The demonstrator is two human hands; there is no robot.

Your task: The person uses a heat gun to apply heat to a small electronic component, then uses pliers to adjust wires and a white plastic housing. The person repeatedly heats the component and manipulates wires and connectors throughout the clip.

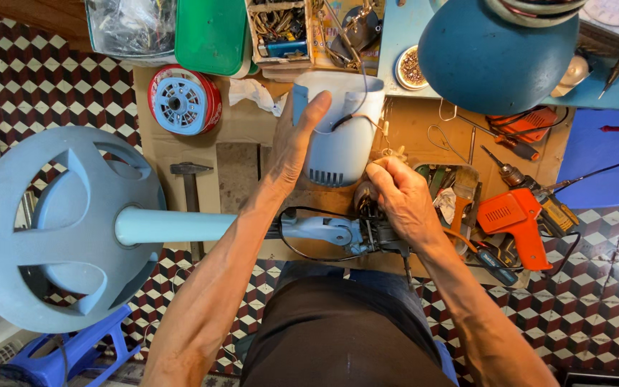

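My left hand (296, 143) lies flat against the side of a pale blue fan motor housing (342, 122), fingers spread along its rim. My right hand (399, 201) is closed around the motor parts and wires (367, 222) at the top of the fan's neck bracket (320, 231). A pale blue pole (173, 226) runs left from the bracket to a round grey-blue fan base (59, 229) lying on its side. A black cable loops under the bracket.
A hammer (190, 179) lies on the cardboard work surface (231, 129). An orange soldering gun (514, 222), screwdrivers and a brush sit to the right. A red-rimmed wire spool (183, 100), a green lid, parts trays and a blue lamp shade (496, 50) are behind.
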